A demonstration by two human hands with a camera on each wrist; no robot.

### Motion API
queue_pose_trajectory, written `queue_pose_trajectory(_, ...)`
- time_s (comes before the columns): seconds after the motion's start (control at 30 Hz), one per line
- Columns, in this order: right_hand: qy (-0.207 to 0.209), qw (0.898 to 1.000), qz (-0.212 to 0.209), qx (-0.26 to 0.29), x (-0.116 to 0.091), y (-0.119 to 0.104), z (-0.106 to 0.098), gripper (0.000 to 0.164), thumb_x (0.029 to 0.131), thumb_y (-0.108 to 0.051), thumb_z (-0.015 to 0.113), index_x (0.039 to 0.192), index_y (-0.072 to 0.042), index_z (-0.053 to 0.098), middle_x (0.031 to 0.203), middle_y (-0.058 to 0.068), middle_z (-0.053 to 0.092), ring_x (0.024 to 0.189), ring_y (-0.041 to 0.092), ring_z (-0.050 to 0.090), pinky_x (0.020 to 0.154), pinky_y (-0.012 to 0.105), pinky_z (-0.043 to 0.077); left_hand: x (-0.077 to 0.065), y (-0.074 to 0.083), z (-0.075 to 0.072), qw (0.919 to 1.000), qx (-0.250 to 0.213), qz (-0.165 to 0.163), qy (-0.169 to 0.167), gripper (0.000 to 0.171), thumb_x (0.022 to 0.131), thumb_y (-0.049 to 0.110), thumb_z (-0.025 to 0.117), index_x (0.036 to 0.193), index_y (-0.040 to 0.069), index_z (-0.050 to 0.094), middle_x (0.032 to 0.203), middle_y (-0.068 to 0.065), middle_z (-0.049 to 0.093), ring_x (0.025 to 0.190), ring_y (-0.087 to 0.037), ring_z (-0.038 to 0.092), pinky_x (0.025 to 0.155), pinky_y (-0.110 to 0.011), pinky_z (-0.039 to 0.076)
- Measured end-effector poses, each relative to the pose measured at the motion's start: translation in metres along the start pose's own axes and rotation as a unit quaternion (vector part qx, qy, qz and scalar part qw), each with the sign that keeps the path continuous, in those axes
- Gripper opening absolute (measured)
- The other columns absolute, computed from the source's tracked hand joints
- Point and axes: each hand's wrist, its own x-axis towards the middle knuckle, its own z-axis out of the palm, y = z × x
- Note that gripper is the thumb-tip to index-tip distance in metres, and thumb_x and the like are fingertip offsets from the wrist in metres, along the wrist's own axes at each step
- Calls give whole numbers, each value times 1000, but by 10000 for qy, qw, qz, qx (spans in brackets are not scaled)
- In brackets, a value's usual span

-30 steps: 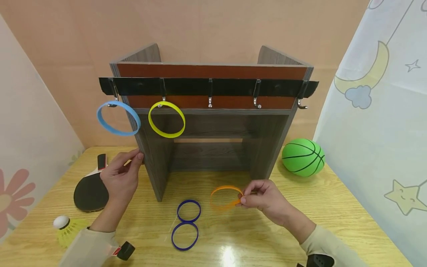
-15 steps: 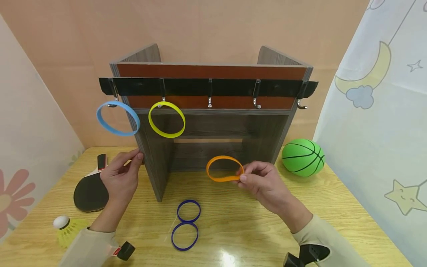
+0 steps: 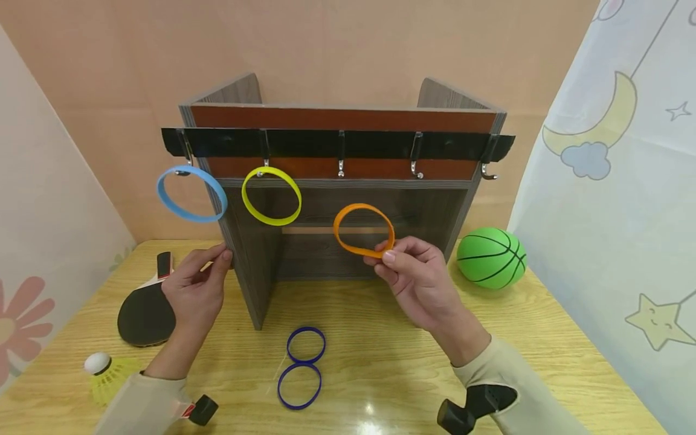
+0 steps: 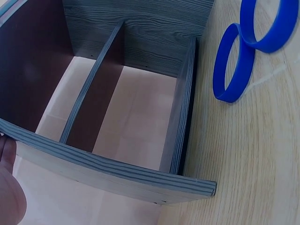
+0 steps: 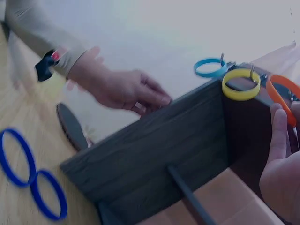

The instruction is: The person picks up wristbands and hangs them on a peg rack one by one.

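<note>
In the head view, my right hand [image 3: 421, 275] pinches an orange silicone wristband [image 3: 338, 232] between thumb and fingers, holding it up before the grey wooden shelf. A black strip [image 3: 304, 145] with several metal hooks crosses the shelf's front. On its left end hook hangs a light blue wristband [image 3: 191, 217]; a yellow wristband [image 3: 272, 222] hangs on the hook beside it. My left hand [image 3: 193, 290] touches the outer side of the shelf's left panel [image 3: 241, 272] with its fingertips, near the front edge. Right wrist view: the orange wristband [image 5: 277, 98] is close to the yellow one.
Two dark blue wristbands [image 3: 300, 386] lie touching each other on the wooden table, in front of the shelf. A green basketball [image 3: 492, 258] sits at the right. At the left are a table tennis bat [image 3: 145, 314] and a yellow shuttlecock [image 3: 111, 374].
My right hand has lifted the orange wristband from low over the table up to just below the hook strip. My left hand stays at the panel.
</note>
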Motion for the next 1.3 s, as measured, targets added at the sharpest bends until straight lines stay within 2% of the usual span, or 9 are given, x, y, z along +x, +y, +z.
queue_pose_trajectory(0.2, 202, 9997, -146, 78, 9, -1, 17, 16, 89, 11, 55, 85, 0, 67, 96, 11, 64, 89, 24, 67, 79, 23, 54, -1, -1, -1, 9994, 336, -46, 35, 15, 78, -16, 68, 88, -25, 62, 75, -18, 65, 69, -12, 63, 70, -18, 54)
queue_pose_trajectory(0.37, 285, 9994, -196, 48, 17, -3, 28, 16, 89, 10, 56, 83, -1, 66, 96, 11, 64, 89, 23, 67, 78, 22, 54, 1, 5, 3, 9996, 269, -57, -19, 16, 79, -15, 68, 88, -26, 62, 75, -19, 65, 69, -12, 63, 71, -20, 54)
queue_pose_trajectory(0.6, 694, 9975, -90, 49, 26, -3, 39, 19, 87, 12, 55, 82, -2, 67, 93, 11, 63, 88, 25, 67, 79, 24, 54, -3, -2, -3, 9997, 234, -47, -7, 17, 79, -14, 69, 89, -26, 62, 76, -20, 65, 70, -13, 64, 71, -20, 54)
queue_pose_trajectory(0.9, 1010, 9949, -68, 19, 31, 1, 37, 20, 87, 12, 55, 81, -2, 68, 90, 12, 65, 87, 26, 67, 78, 25, 54, -2, -1, -1, 9999, 144, -22, -25, 17, 79, -14, 68, 89, -26, 61, 77, -21, 65, 71, -14, 64, 72, -21, 55)
queue_pose_trajectory(1.13, 1116, 9937, -28, -69, 32, 6, 33, 27, 88, 14, 49, 80, -3, 69, 89, 12, 66, 86, 27, 68, 77, 25, 55, -2, -5, -3, 10000, 62, -36, -19, 17, 78, -15, 68, 89, -26, 61, 77, -21, 65, 71, -14, 64, 72, -21, 55)
queue_pose_trajectory(1.3, 1163, 9931, 36, -160, 31, 9, 31, 20, 88, 11, 57, 81, -3, 69, 90, 13, 67, 84, 27, 68, 76, 25, 55, -2, -5, -4, 10000, -47, -48, -56, 17, 78, -17, 67, 90, -27, 61, 78, -20, 65, 72, -14, 64, 73, -22, 55)
